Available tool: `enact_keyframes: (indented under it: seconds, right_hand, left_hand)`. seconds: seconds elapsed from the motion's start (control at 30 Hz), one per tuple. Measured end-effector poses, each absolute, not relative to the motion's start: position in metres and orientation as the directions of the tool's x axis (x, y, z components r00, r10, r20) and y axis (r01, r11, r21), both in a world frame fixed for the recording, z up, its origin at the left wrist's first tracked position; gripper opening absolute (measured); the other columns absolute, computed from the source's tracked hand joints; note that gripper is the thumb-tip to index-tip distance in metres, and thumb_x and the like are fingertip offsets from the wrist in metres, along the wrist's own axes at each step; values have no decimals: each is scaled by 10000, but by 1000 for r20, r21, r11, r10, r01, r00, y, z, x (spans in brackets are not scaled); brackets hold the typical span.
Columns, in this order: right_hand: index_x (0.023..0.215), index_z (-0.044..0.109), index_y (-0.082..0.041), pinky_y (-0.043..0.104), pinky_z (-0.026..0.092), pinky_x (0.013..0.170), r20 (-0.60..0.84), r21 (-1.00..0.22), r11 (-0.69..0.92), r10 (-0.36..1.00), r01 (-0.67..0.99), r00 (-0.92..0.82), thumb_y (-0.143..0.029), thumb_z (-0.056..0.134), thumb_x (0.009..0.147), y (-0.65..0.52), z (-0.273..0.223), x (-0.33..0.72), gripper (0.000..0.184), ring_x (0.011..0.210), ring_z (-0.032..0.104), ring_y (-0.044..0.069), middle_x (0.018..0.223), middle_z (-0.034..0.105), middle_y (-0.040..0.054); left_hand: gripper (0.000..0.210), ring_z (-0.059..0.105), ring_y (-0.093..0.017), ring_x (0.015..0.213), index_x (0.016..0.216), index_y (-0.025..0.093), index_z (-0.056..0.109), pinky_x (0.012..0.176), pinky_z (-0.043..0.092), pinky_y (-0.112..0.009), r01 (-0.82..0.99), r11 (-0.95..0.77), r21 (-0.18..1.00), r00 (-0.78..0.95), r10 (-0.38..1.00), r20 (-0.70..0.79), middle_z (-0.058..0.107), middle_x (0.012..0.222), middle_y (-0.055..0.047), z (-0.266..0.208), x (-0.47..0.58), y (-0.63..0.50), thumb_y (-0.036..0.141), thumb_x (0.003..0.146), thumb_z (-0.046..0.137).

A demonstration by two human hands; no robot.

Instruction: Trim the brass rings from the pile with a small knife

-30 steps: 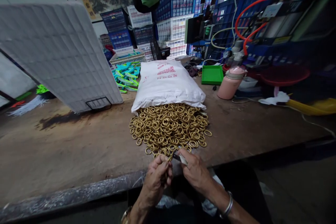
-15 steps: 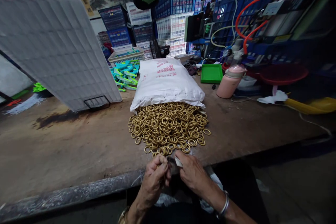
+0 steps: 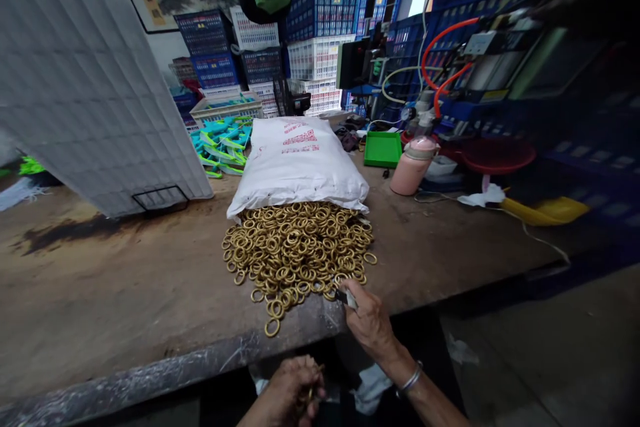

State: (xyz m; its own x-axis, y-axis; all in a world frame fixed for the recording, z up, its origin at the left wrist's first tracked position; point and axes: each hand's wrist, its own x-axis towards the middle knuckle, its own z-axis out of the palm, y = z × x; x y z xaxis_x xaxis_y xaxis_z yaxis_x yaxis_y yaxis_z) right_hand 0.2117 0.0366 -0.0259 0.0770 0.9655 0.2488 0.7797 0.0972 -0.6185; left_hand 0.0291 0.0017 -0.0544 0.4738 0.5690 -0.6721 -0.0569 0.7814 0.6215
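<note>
A heap of gold-coloured rings [image 3: 295, 247] lies on the table, spilling from the mouth of a white sack [image 3: 300, 167]. A few loose rings trail toward the front edge. My left hand [image 3: 297, 387] is below that edge, its fingers curled around gold-coloured rings; how many is hidden. Just above the edge, at the heap's near right side, my right hand [image 3: 371, 321] grips a small dark, flat-tipped tool [image 3: 345, 295] with a whitish part under the thumb. The kind of tool is not clear. A metal bangle circles the right wrist.
On the left a pale ribbed panel [image 3: 100, 107] stands on the table [image 3: 125, 307]. Teal and lime plastic pieces [image 3: 223, 147] lie behind it. A green tray [image 3: 383, 149], a pink bottle [image 3: 414, 167] and a red dish [image 3: 497, 157] stand to the right. Stacked crates [image 3: 320, 10] fill the back.
My left hand has drawn back and down, below the table edge. My right hand has moved apart from it, toward the heap's right side. Some rings now lie nearer the edge. The view has shifted.
</note>
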Motion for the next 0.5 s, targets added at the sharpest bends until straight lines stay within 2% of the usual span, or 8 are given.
enact_keyframes:
  seconds: [0.1, 0.2, 0.3, 0.4, 0.5]
  right_hand:
    - [853, 531, -180, 219, 369, 604, 282, -587, 106, 956, 803, 80, -45, 365, 675, 39, -34, 217, 278, 653, 552, 152, 700, 608, 33]
    - [868, 530, -174, 223, 374, 608, 343, -534, 187, 939, 825, 9, -17, 349, 642, 40, -41, 218, 330, 659, 562, 156, 716, 616, 39]
    - [890, 514, -169, 242, 391, 644, 390, -476, 289, 916, 830, -95, 3, 345, 555, 39, -44, 219, 412, 707, 567, 172, 748, 617, 56]
    - [848, 513, -174, 251, 398, 621, 366, -441, 329, 915, 835, -168, -10, 352, 513, 37, -43, 222, 406, 663, 561, 177, 706, 609, 50]
    - [853, 524, -167, 257, 407, 600, 366, -417, 367, 905, 832, -216, -18, 349, 507, 36, -44, 225, 416, 639, 568, 180, 700, 620, 54]
  left_hand:
    - [237, 425, -53, 318, 596, 118, 536, 284, 196, -144, -62, 844, 533, 408, 509, -758, 578, 527, -26, -72, 29, -1, 320, 560, 654]
    - [160, 491, -69, 384, 634, 103, 562, 344, 303, -143, -193, 874, 447, 262, 485, -835, 590, 539, -36, -82, 35, -1, 252, 643, 619]
    - [105, 571, -117, 485, 621, 115, 543, 461, 422, -195, -329, 859, 393, 190, 468, -863, 597, 550, -44, -90, 47, -1, 174, 670, 615]
    - [104, 587, -133, 551, 642, 111, 562, 542, 458, -232, -411, 814, 410, 197, 519, -832, 608, 600, -55, -90, 59, -1, 176, 689, 628]
    - [167, 595, -149, 667, 792, 116, 595, 611, 478, -271, -378, 762, 526, 236, 629, -741, 623, 760, -60, -78, 62, -3, 278, 752, 592]
